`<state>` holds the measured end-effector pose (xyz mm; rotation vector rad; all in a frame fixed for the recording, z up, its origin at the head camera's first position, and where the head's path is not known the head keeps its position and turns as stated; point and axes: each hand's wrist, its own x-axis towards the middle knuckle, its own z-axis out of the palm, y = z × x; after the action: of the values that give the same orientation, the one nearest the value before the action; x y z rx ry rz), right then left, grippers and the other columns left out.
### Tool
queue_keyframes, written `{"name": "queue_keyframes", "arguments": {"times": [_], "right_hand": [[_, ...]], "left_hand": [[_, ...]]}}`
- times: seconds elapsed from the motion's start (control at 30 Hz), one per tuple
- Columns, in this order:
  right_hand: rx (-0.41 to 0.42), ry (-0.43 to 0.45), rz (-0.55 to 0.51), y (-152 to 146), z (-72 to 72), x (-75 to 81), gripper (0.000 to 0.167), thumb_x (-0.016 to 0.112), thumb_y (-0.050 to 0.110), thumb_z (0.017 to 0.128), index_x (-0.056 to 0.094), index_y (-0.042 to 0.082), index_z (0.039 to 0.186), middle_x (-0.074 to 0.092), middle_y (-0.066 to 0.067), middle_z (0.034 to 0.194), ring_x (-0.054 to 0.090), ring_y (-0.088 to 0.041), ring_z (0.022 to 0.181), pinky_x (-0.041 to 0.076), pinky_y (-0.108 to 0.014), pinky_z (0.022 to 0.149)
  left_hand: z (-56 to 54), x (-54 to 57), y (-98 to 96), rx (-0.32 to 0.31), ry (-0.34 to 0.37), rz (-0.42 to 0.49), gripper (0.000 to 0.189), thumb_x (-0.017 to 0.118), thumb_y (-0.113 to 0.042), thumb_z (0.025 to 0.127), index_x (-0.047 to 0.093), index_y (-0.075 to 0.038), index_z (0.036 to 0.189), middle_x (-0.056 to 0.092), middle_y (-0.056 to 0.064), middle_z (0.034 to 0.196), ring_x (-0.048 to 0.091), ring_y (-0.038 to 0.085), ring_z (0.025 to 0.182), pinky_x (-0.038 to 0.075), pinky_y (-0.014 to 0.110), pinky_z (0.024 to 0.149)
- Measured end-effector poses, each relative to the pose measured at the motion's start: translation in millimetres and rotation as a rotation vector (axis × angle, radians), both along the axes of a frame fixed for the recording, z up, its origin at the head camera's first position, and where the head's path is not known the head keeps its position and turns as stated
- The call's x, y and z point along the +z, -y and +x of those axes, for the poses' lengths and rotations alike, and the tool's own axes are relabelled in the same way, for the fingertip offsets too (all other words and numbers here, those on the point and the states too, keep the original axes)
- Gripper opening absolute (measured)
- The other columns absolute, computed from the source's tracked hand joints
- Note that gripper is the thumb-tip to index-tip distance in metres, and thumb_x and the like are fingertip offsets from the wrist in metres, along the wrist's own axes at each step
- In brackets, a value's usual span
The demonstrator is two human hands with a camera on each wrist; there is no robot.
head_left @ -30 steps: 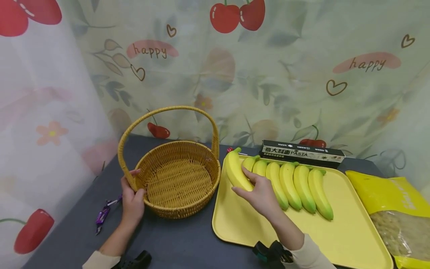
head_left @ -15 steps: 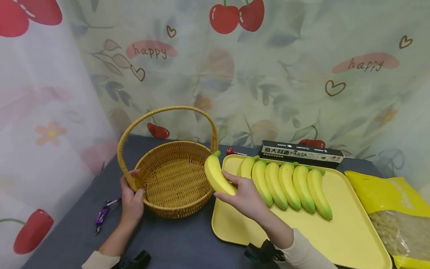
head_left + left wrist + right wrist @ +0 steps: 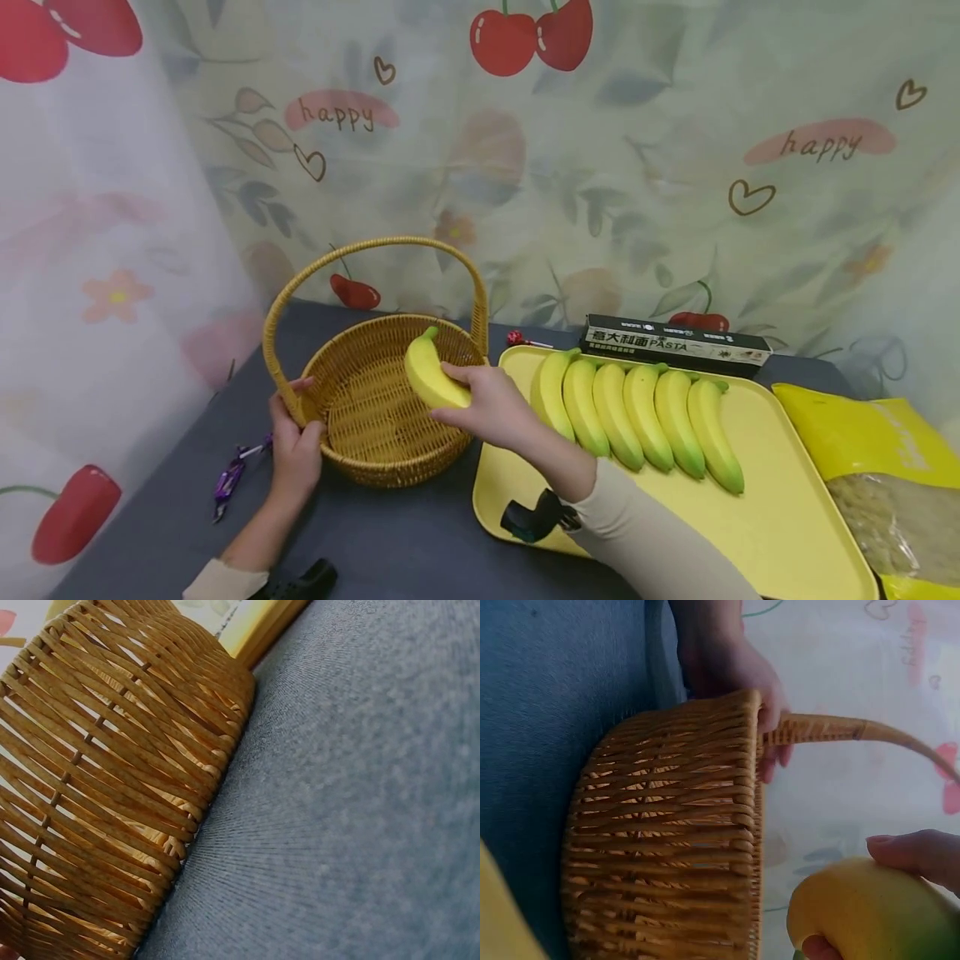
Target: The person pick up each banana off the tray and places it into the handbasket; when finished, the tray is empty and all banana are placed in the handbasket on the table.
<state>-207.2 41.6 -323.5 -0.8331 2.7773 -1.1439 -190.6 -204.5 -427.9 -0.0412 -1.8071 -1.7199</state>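
Observation:
A wicker basket [image 3: 397,471] with a tall arched handle stands on the dark cloth. My left hand [image 3: 295,450] grips its left rim at the foot of the handle; the left wrist view shows mostly the woven side [image 3: 112,780]. Over the basket's right part, my right hand [image 3: 491,404] holds a yellow banana [image 3: 431,375] between thumb and fingers, stem end up. In the right wrist view the banana [image 3: 862,915] is apart from the rim. Several more bananas [image 3: 611,408] lie in a row on the yellow tray [image 3: 757,542], right of the basket.
Behind the tray lies a black pasta box [image 3: 675,343]. A yellow bag of pasta [image 3: 877,467] is at the far right. A purple-wrapped candy [image 3: 228,483] lies left of the basket, and a red lollipop [image 3: 516,337] is behind the tray's left corner.
My right hand has carried the banana leftward from above the tray's left edge to over the basket. My left hand and the basket have stayed in place.

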Motion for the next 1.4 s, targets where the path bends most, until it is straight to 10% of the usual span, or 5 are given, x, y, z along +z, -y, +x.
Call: {"name": "queue_keyframes", "arguments": {"times": [0.77,1.4], "right_hand": [[0.181,0.018,0.386,83.2,-54.1,6.1,0.031,0.074,0.032,0.075,0.051,0.013,0.066,0.039,0.005,0.062,0.036,-0.009,0.053,0.030,-0.019,0.051],[0.137,0.116,0.396,123.0,-62.0,-0.6,0.031,0.072,0.034,0.078,0.052,0.011,0.081,0.045,0.003,0.070,0.042,-0.010,0.060,0.034,-0.019,0.053]], "left_hand": [[0.5,0.5,0.8,0.002,-0.001,-0.002,0.054,0.033,0.023,0.072,0.032,0.008,0.124,0.049,-0.003,0.122,0.045,0.010,0.116,0.036,0.014,0.088],[-0.6,-0.8,0.1,0.003,-0.004,0.001,0.052,0.031,0.022,0.074,0.032,0.008,0.124,0.049,0.000,0.122,0.046,0.011,0.114,0.037,0.014,0.087]]}}
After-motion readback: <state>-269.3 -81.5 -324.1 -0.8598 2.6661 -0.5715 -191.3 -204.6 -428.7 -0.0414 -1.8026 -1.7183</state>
